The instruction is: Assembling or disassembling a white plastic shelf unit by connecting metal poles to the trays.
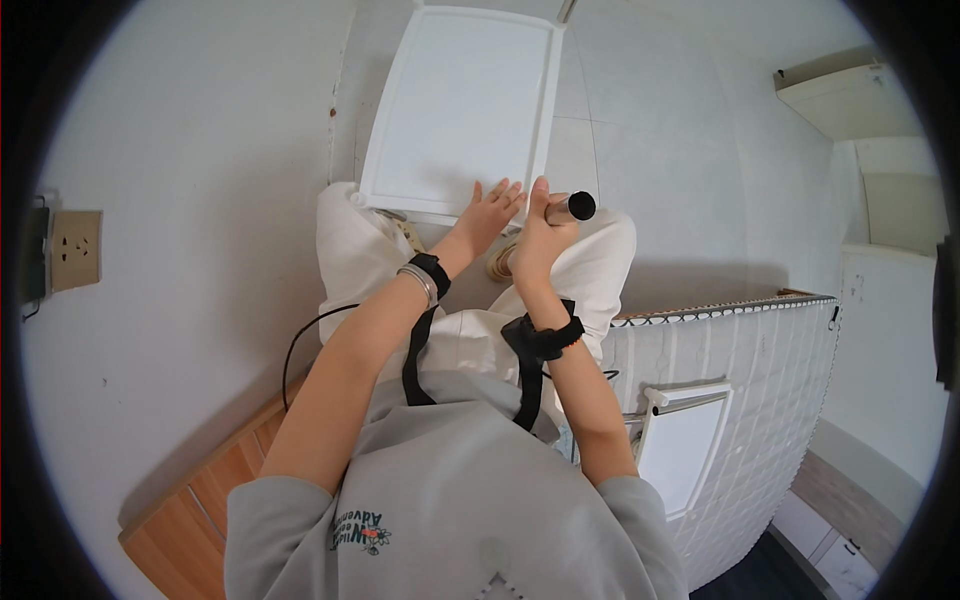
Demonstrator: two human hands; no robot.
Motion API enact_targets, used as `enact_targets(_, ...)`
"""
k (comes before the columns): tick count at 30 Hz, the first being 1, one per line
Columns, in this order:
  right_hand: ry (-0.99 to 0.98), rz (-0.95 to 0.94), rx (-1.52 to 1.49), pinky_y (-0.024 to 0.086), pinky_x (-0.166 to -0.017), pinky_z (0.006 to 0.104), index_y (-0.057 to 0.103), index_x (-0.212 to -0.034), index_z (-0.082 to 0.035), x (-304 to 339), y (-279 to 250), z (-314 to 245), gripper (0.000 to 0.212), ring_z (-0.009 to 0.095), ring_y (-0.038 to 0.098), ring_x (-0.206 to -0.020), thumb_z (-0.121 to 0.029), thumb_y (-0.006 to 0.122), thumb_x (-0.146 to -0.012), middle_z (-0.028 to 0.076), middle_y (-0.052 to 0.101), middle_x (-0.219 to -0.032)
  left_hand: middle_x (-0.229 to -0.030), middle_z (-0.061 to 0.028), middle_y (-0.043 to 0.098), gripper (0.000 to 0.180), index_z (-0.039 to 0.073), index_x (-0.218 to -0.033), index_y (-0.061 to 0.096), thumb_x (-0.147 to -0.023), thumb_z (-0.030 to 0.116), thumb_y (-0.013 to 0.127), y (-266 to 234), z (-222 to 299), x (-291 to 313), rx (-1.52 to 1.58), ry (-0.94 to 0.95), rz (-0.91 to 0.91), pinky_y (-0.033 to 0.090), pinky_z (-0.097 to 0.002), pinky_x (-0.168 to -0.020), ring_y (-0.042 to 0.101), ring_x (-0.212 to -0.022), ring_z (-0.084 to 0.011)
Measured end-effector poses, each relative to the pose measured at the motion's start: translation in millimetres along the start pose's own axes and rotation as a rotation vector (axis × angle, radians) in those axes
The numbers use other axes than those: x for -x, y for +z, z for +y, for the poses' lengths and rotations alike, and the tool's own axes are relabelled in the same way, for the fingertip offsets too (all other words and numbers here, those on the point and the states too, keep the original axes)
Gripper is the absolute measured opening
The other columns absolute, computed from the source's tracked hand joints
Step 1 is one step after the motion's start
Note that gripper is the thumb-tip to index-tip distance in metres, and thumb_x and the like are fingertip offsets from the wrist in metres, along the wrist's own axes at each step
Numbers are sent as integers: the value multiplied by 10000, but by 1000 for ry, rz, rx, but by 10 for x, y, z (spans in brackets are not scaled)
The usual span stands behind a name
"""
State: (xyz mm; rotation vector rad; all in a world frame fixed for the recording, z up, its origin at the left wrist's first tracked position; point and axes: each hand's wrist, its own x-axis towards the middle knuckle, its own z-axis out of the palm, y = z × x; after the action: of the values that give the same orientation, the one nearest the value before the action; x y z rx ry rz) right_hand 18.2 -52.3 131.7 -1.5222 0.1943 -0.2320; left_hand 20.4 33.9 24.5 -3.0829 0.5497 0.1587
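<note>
A white rectangular tray-like shelf panel (465, 105) with a raised rim stands in front of my knees. My left hand (487, 215) rests on its near edge close to the right corner, fingers stretched out and spread. Beside that corner, my right hand (545, 235) is closed round a shiny metal tube (570, 208), whose open, dark end points up and to the right. The thumb of that hand reaches toward the panel's rim. Where the tube's lower end meets the panel is hidden by my hand.
To my right is a bed-like surface with a pale quilted cover (770, 370), carrying a smaller white panel (685, 445) with metal tubes. A wooden slatted seat (200, 500) is at lower left. A socket plate (77, 248) sits on the left wall; a dark cable (292, 345) loops beside me.
</note>
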Motion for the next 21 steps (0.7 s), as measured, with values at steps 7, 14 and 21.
enact_targets(7, -78, -79, -78, 262, -458, 226, 371, -545, -53, -241, -199, 246, 327, 50, 278, -494, -35, 572, -803, -53, 315, -513, -1399, -64, 247, 543, 103, -1322, 289, -816, 104, 484, -68, 13, -31, 70, 7, -30, 266, -536, -991, 225, -1301, -234)
enact_targets(14, -79, -351, 7, 294, -455, 217, 370, -563, -64, -366, -389, 246, 299, 64, 357, -487, -30, 548, -802, -9, 399, -522, -1393, -77, 262, 497, 96, -1310, 312, -830, 99, 440, 16, 57, -60, 171, -18, 8, 241, -559, -994, 229, -1299, -239)
enact_targets(21, -57, -758, 232, 292, -457, 219, 434, -574, -32, -460, -456, 15, 267, 61, 365, -509, -78, 596, -781, -18, 406, -523, -1376, -92, 295, 455, 87, -1281, 355, -830, 101, 410, 103, 48, -29, 219, 0, 120, 249, -572, -982, 252, -1289, -247)
